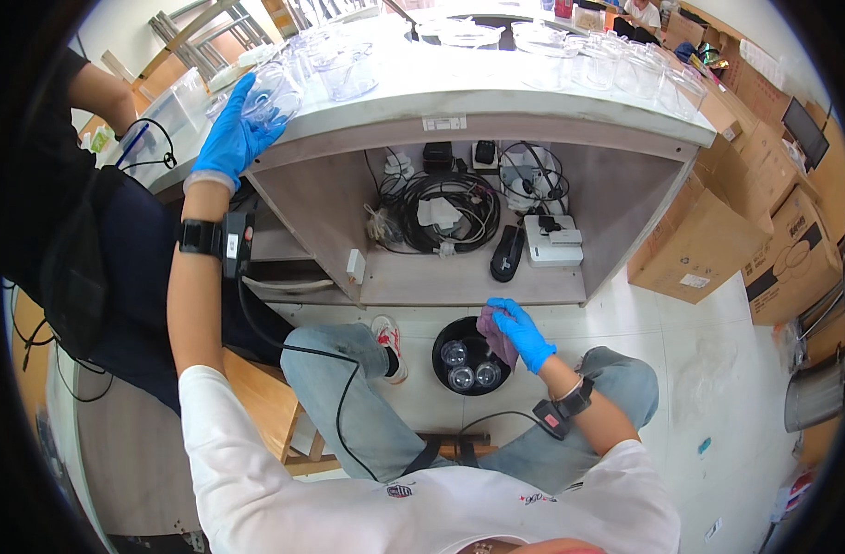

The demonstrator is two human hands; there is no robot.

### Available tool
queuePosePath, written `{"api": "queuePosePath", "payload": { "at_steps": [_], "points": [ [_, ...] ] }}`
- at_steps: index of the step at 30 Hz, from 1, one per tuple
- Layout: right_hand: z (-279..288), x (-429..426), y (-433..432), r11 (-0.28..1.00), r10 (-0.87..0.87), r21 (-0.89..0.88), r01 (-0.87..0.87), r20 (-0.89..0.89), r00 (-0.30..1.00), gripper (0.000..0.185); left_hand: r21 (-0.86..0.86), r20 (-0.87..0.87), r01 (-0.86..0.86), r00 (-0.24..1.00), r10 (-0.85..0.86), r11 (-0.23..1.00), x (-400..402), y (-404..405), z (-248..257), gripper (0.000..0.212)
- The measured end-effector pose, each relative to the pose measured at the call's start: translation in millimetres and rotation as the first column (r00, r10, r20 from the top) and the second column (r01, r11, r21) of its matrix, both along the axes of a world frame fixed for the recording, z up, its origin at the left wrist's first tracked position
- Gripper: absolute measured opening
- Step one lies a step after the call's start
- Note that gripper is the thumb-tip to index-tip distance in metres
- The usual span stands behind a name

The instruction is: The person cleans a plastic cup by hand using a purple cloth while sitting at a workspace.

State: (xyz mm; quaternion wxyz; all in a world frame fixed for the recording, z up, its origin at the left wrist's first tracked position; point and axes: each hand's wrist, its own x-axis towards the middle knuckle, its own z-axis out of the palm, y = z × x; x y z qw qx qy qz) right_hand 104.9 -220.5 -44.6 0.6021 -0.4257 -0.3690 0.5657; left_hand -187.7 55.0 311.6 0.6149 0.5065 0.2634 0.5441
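My left hand, in a blue glove, reaches up to the left part of the white tabletop. Its thumb and fingers are around a clear container. More clear vessels, one of them a clear cup, stand just to the right of it. Low between my knees, my right hand, also gloved in blue, grips a crumpled purple cloth. The cloth hangs over the right rim of a black basin on the floor. Inside the basin lie three round clear pieces.
Clear lidded pots line the tabletop. Below, an open shelf holds coiled black cable, a black shoe-shaped object and a white box. A person in dark clothes sits close at left. Cardboard boxes stand at right.
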Motion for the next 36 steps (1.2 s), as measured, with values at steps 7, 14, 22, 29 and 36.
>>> {"api": "queuePosePath", "payload": {
  "at_steps": [7, 14, 22, 29, 36],
  "points": [
    [-8.9, -3.9, 2.5, 0.996, 0.084, -0.018, -0.086, -0.091, 0.992, 0.033, 0.003, -0.464, -0.239, 0.860, 0.213, 0.971, 26.9, 35.2, 20.7, 0.036],
    [23.2, -20.0, -4.8, 0.962, 0.235, -0.126, -0.240, -0.059, 0.970, 0.033, 0.044, -0.638, -0.219, 0.745, 0.196, 0.975, 12.3, 70.6, 24.7, 0.039],
    [26.9, -31.8, -9.7, 0.926, 0.286, -0.230, -0.299, -0.090, 0.954, 0.031, 0.410, -0.605, -0.261, 0.639, 0.475, 0.874, 35.6, 48.2, 12.6, 0.062],
    [24.2, -42.4, 1.3, 0.941, 0.335, 0.022, -0.336, 0.048, 0.941, 0.031, 0.593, -0.354, -0.322, 0.719, 0.598, 0.738, -17.1, 110.9, -7.8, 0.038],
    [81.6, 50.7, 15.5, 0.987, -0.155, 0.084, 0.140, 0.214, 0.964, 0.030, 0.517, 0.056, -0.573, 0.764, 0.643, 0.636, 85.6, -71.5, -134.8, 0.049]
  ]
}}
